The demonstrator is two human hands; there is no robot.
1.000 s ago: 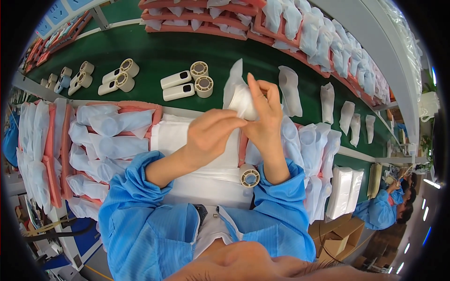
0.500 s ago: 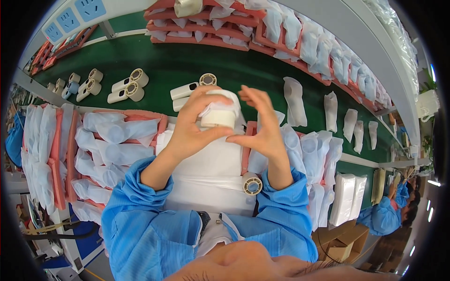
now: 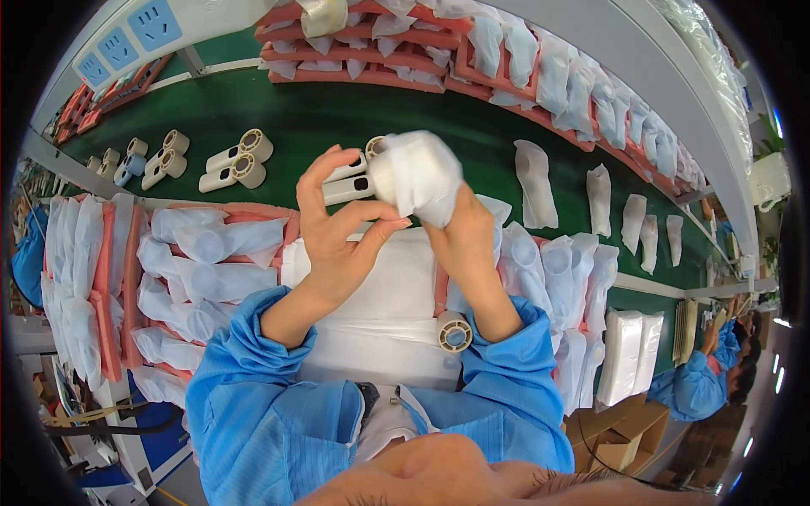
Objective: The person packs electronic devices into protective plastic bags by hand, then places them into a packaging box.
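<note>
A white piece with a round head, like a hair dryer body (image 3: 384,179), is held up over the bench, mostly covered by a thin white foam wrapper (image 3: 429,173). My right hand (image 3: 466,236) is closed around its lower right side; part of its grip is hidden behind the wrapper. My left hand (image 3: 342,223) pinches the wrapper's lower corner between thumb and forefinger, its other fingers raised. Below the hands lies a stack of white wrapper sheets (image 3: 371,287). A loose cream ring-ended part (image 3: 454,332) sits by my right forearm.
Unwrapped cream bodies (image 3: 232,169) stand along the green bench (image 3: 337,110). Wrapped pieces (image 3: 536,185) lie at right. Pink foam trays (image 3: 354,76) with wrapped pieces are stacked at the back; more flank me. Another person's blue sleeve (image 3: 696,384) shows at far right.
The piece has tilted and moved up and right into my right hand, which was apart from it. My left hand has let go of the head and now pinches the wrapper's corner.
</note>
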